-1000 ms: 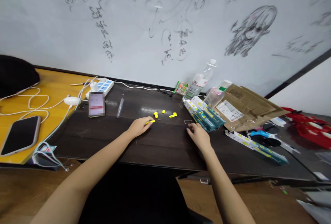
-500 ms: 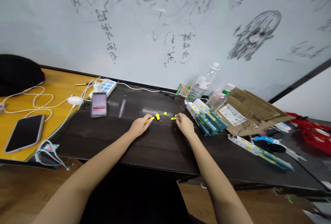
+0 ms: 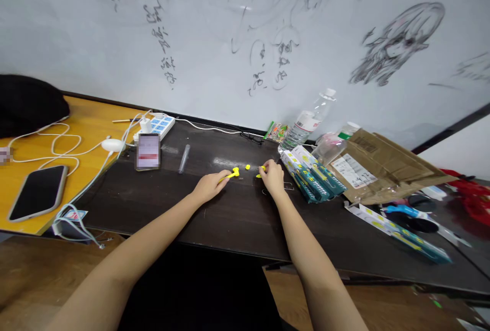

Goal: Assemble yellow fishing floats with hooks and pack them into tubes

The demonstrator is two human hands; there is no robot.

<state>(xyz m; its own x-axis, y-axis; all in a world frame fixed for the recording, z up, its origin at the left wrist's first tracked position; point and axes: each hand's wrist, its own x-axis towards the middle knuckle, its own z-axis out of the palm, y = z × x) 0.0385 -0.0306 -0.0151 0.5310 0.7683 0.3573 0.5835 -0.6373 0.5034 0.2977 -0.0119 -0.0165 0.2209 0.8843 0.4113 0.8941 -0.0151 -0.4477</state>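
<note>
My left hand (image 3: 211, 186) pinches a thin yellow stick (image 3: 230, 175) over the dark table. The stick's far end meets or overlaps a chunky yellow plastic piece (image 3: 236, 171); I cannot tell whether they are joined. A small round yellow piece (image 3: 247, 167) lies just right of it, touched by neither hand. Further right, my right hand (image 3: 273, 178) is closed on a small yellow plastic piece (image 3: 262, 168), partly hidden by the fingers. Thin bent wire (image 3: 290, 186) shows on the table beside the right wrist.
Left of my hands lie a clear tube (image 3: 184, 159), a pixelated card or screen (image 3: 148, 151), a power strip (image 3: 163, 126) and a phone (image 3: 38, 192). On the right are teal boxes (image 3: 314, 178), a water bottle (image 3: 308, 121) and a brown parcel (image 3: 386, 162). A whiteboard (image 3: 214, 76) stands behind.
My left hand has brought the stick's end up to the chunky yellow piece, closing the earlier gap. My right hand keeps its piece. The whole view has shifted slightly.
</note>
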